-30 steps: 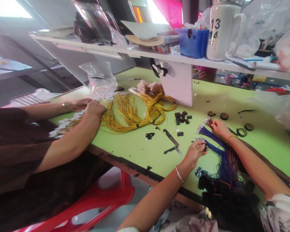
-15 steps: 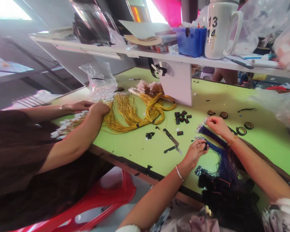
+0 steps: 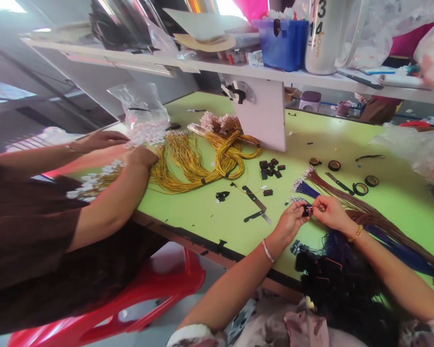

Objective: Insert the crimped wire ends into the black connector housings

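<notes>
My left hand point(image 3: 291, 222) is closed round a small black connector point(image 3: 305, 211) near the table's front edge. Close against it on the right, my right hand point(image 3: 331, 212) is pinched at the connector; what lies between its fingertips is too small to make out. Behind my hands are bundles of blue wires point(image 3: 306, 190) and brown wires point(image 3: 332, 188) with silvery ends. A heap of black connectors with wires point(image 3: 342, 289) sits in front of me. Several small black pieces point(image 3: 271, 168) lie on the green table point(image 3: 188, 217), beside black-handled blades point(image 3: 255, 202).
At the left, a co-worker's hands point(image 3: 141, 156) are at yellow wires point(image 3: 188, 168) and a clear plastic bag point(image 3: 141, 111). Tape rolls point(image 3: 334, 166) lie at the right. A shelf point(image 3: 202, 65) above holds a blue bin point(image 3: 282, 46) and a mug point(image 3: 323, 43). A red stool point(image 3: 166, 284) stands below.
My right hand has moved from the silvery wire ends down to the connector at my left hand, uncovering the brown wires. The camera view has tilted down slightly.
</notes>
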A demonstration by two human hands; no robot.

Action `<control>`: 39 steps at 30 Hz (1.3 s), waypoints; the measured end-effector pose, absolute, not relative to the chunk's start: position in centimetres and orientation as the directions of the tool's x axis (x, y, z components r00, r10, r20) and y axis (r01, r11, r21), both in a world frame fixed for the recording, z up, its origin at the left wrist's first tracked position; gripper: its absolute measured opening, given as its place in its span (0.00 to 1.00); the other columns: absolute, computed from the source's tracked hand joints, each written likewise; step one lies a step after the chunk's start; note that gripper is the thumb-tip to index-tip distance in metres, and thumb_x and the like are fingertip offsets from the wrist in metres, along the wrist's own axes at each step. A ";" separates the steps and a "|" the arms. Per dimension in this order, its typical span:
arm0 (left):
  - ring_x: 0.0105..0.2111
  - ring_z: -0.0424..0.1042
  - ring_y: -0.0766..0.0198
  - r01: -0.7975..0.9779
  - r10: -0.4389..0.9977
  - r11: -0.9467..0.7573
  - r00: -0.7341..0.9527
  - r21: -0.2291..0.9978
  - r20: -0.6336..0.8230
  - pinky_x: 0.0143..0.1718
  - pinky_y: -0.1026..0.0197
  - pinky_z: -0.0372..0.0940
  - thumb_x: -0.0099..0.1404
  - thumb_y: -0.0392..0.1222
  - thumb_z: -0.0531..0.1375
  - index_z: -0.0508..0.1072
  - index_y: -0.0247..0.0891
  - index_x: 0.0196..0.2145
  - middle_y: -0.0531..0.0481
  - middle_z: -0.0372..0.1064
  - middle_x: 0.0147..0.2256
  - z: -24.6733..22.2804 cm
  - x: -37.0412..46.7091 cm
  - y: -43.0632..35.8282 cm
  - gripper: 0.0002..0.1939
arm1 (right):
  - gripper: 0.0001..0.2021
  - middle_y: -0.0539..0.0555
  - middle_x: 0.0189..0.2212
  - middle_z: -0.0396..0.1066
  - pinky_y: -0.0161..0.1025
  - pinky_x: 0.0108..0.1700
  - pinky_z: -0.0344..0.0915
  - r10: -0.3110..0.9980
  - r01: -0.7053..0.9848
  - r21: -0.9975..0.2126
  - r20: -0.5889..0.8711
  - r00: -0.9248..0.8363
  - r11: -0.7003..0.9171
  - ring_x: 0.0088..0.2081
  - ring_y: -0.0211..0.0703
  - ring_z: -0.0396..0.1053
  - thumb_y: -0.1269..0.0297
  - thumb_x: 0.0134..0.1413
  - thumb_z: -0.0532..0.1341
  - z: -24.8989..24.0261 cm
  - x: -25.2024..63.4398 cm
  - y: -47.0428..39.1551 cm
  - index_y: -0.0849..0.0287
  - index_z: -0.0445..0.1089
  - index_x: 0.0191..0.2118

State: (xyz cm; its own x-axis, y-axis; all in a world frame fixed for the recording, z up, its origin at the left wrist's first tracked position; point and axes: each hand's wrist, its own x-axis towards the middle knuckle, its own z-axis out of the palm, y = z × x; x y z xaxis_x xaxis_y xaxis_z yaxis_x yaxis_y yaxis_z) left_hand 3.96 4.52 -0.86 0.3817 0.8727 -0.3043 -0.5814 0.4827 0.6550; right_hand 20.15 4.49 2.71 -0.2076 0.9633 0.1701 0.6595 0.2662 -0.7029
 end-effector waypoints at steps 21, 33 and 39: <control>0.29 0.68 0.69 -0.475 0.895 0.440 0.303 0.762 -0.327 0.33 0.64 0.67 0.48 0.43 0.69 0.72 0.33 0.33 0.50 0.68 0.30 -1.1 3.9 4.3 0.17 | 0.06 0.49 0.21 0.65 0.33 0.27 0.50 0.924 0.715 -0.587 0.205 -0.323 0.380 0.23 0.35 0.57 0.70 0.49 0.55 2.2 19.6 4.2 0.59 0.65 0.25; 0.42 0.68 0.60 0.079 0.819 -0.441 0.442 0.894 0.365 0.45 0.56 0.65 0.65 0.42 0.54 0.72 0.36 0.42 0.42 0.71 0.39 2.6 4.8 -0.2 0.11 | 0.11 0.47 0.20 0.63 0.32 0.26 0.53 0.972 0.580 -0.796 0.045 -0.231 0.175 0.23 0.34 0.57 0.60 0.56 0.53 4.4 21.9 5.8 0.60 0.65 0.27; 0.44 0.70 0.57 -0.055 0.281 -0.800 0.846 0.598 0.453 0.48 0.56 0.65 0.65 0.54 0.52 0.68 0.31 0.51 0.38 0.73 0.43 3.6 6.9 -4.0 0.25 | 0.06 0.50 0.24 0.69 0.33 0.30 0.54 0.916 0.743 -0.591 -0.017 -0.401 0.314 0.25 0.35 0.61 0.67 0.52 0.56 4.7 20.0 5.3 0.61 0.70 0.30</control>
State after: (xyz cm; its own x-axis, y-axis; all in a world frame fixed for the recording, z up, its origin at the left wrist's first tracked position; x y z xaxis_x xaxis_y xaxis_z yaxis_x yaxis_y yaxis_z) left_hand 6.95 -4.02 3.56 0.8460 0.2807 0.4533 -0.0550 -0.7997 0.5978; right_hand 19.99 5.26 4.71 -0.4008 0.9160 -0.0170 0.7431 0.3142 -0.5909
